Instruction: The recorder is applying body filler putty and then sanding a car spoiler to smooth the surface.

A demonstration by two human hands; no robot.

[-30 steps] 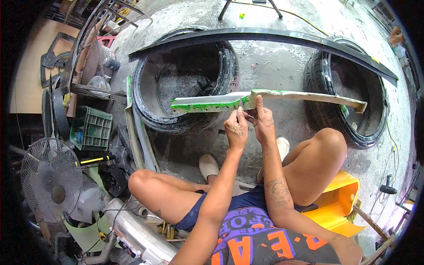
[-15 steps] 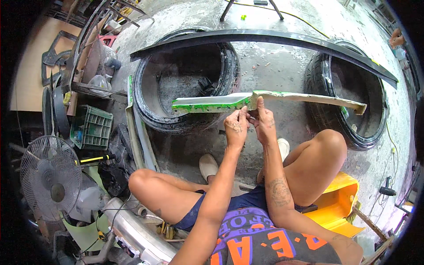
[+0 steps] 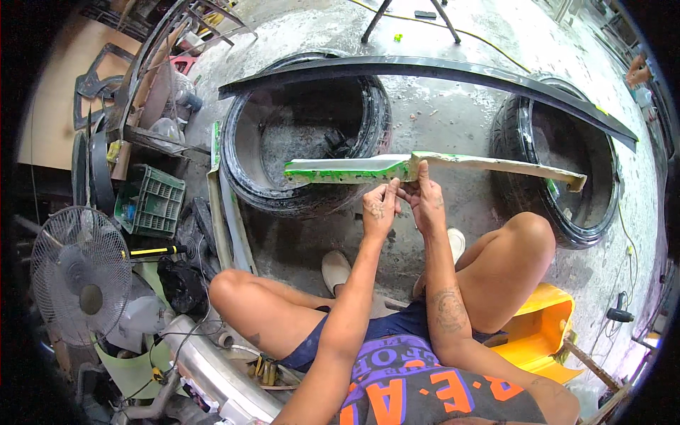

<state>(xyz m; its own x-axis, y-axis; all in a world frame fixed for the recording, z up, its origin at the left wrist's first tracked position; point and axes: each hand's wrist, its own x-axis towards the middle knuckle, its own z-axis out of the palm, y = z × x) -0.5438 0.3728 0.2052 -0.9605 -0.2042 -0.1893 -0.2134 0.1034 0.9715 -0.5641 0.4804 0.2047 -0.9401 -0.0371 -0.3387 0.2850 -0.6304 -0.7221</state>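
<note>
On the left we see a wire-caged fan [image 3: 81, 276], then a green crate [image 3: 150, 200] and a dusty black tyre [image 3: 232, 164]; over that tyre's opening, in our view, starts the long strip [image 3: 343, 174], green-edged here and tan farther right; near its middle our left hand [image 3: 380, 210] presses thumb and forefinger together at the lower edge, though we cannot tell if they grip it, our right hand [image 3: 428, 207] pinches it under an upright thumb, and its tan end reaches across the second tyre [image 3: 511, 152]
</note>
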